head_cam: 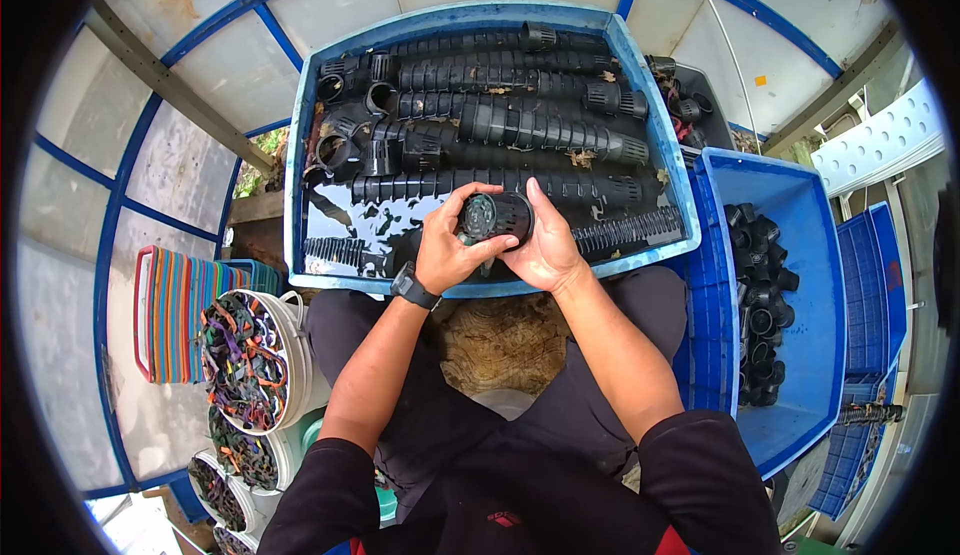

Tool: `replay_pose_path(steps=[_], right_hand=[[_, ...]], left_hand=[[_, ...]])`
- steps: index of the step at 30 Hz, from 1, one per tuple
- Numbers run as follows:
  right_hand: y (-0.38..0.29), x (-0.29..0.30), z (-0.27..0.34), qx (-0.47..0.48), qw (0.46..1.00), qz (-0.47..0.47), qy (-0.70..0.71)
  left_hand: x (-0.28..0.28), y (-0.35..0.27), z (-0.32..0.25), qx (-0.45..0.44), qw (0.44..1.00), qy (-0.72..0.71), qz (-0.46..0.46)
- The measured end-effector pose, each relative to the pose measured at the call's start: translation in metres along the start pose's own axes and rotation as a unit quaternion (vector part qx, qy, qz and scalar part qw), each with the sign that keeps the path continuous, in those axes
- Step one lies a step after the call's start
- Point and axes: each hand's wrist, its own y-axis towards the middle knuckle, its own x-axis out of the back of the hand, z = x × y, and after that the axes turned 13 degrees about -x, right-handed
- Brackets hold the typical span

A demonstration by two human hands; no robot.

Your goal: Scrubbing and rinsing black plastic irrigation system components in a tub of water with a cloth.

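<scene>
Both hands hold one black slotted plastic net cup (496,217) over the near edge of a blue tub (300,180) of water. My left hand (457,236) grips its left side, thumb underneath and fingers over the top; a dark watch is on that wrist. My right hand (546,244) cups its right side, thumb pointing up. Something green shows in or behind the cup, partly hidden by the fingers. In the tub lie long stacks of nested black net cups (555,131), some single cups (381,97) and brown dry leaves (581,158).
To the right stands a deep blue crate (799,255) with loose black cups (761,315). White buckets (296,360) of mixed scraps stand at the left, beside stacked colored baskets (187,315). A dark bin (709,79) of cups is behind the tub's right corner.
</scene>
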Motion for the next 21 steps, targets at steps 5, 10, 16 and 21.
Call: replay_pose_path(steps=[5,10,16,21], right_hand=[[-0.003,-0.004,-0.003,0.043,0.999,0.008,-0.019],[0.001,0.007,-0.008,0.064,0.997,0.040,0.000],[0.009,0.012,-0.012,0.075,0.997,0.002,-0.007],[0.010,0.013,-0.006,0.052,0.998,0.024,-0.018]], left_hand=[[-0.006,0.004,0.009,-0.036,0.997,-0.050,-0.047],[-0.006,0.006,0.008,-0.033,0.995,-0.083,-0.037],[-0.004,0.008,0.008,-0.014,0.994,-0.106,-0.022],[-0.004,0.008,0.010,-0.038,0.996,-0.080,-0.024]])
